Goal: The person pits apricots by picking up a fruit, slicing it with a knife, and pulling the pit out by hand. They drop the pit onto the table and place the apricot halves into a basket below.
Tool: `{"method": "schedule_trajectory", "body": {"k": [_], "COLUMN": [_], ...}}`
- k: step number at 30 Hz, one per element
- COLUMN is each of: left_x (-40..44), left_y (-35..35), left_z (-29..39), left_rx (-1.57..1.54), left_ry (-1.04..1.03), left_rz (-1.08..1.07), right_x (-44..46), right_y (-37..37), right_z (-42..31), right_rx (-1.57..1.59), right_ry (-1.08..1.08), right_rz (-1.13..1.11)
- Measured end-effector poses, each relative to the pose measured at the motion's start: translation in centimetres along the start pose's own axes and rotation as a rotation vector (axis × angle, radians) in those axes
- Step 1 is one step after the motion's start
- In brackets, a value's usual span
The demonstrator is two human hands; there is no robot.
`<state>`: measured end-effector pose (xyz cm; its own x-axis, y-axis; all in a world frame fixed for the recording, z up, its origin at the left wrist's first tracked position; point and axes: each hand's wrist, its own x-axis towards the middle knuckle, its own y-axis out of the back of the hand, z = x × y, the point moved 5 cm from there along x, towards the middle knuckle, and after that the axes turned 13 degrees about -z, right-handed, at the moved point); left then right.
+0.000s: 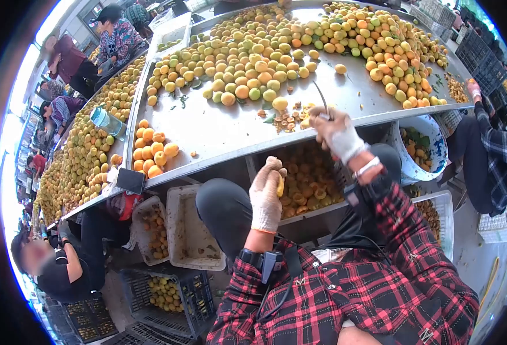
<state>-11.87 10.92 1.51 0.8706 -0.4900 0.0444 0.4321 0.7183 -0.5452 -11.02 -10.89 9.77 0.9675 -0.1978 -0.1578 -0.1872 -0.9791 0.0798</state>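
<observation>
My left hand [266, 198], in a pale, stained work glove, is closed on a yellow piece of apricot [280, 185], mostly hidden by the fingers. In my gloved right hand [339, 137], the fingers are wrapped round a thin curved knife [322, 95], its tip pointing up over the metal table. Just left of that hand, a small heap of brown apricot pits [288, 122] lies near the table edge. Below and between my hands, a bin of halved apricots [308, 192] sits under the table edge.
Whole apricots [247, 60] are heaped across the metal table [219, 129]. Orange apricots [150, 150] sit in its left corner beside a phone-like dark object [130, 181]. A blue-white bucket [437, 123] stands right; crates [187, 227] stand lower left. Other people work on both sides.
</observation>
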Motion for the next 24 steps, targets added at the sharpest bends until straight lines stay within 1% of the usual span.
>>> {"method": "schedule_trajectory", "body": {"k": [1, 2, 4, 6, 7, 8, 11, 12, 14, 15, 17, 18, 19, 20, 21, 22, 24], "left_x": [-0.2, -0.3, -0.1, 0.1, 0.1, 0.2, -0.2, -0.1, -0.2, -0.2, -0.1, -0.1, -0.1, 0.0, 0.1, 0.2, 0.5], "left_y": [0.0, 0.0, 0.2, 1.1, 1.4, 1.5, 1.7, 1.9, 1.5, 1.6, 1.6, 1.6, 1.8, 1.9, 1.9, 1.7, 1.3], "left_z": [-0.2, -0.2, -0.4, -1.8, -1.9, -2.1, -2.5, -2.6, -2.0, -1.8, -1.0, -0.8, -0.8, -0.8, -0.6, -0.3, 0.4], "left_rx": [0.139, 0.279, 0.283, 0.161, 0.231, 0.26, 0.183, 0.204, 0.128, 0.122, 0.125, 0.127, 0.123, 0.038, -0.047, -0.148, -0.287], "left_ry": [0.026, 0.052, 0.089, 0.12, 0.127, 0.08, 0.197, 0.199, 0.26, 0.27, 0.278, 0.292, 0.294, 0.268, 0.242, 0.224, 0.161], "left_rz": [0.027, 0.056, 0.022, 0.041, 0.044, 0.037, 0.049, 0.031, 0.066, 0.076, 0.09, 0.094, 0.099, 0.09, 0.078, 0.055, 0.015], "right_x": [2.5, 5.1, 8.4, 10.7, 11.9, 13.3, 16.8, 17.3, 19.7, 20.5, 20.5, 20.4, 19.5, 18.4, 17.1, 14.1, 8.8], "right_y": [1.4, 2.7, 2.7, 1.3, 0.4, -0.6, -3.1, -3.6, -4.5, -4.4, -4.7, -4.7, -4.5, -4.3, -4.5, -4.8, -6.0], "right_z": [0.3, 0.3, -0.5, -1.3, -1.4, -1.1, -0.1, 0.4, 2.8, 3.7, 3.7, 3.7, 2.8, 2.0, 0.8, -0.6, -3.3], "right_rx": [-0.172, -0.476, -0.584, -0.718, -0.767, -0.862, -1.008, -1.038, -1.16, -1.162, -1.213, -1.216, -1.029, -0.84, -0.764, -0.438, -0.196], "right_ry": [0.063, 0.08, 0.078, 0.047, 0.007, -0.009, -0.128, -0.135, -0.093, -0.087, -0.09, -0.089, -0.13, -0.172, -0.048, -0.085, -0.088], "right_rz": [0.062, 0.126, 0.086, 0.003, -0.045, -0.065, -0.134, -0.172, -0.172, -0.181, -0.165, -0.172, -0.208, -0.239, -0.263, -0.304, -0.436]}}
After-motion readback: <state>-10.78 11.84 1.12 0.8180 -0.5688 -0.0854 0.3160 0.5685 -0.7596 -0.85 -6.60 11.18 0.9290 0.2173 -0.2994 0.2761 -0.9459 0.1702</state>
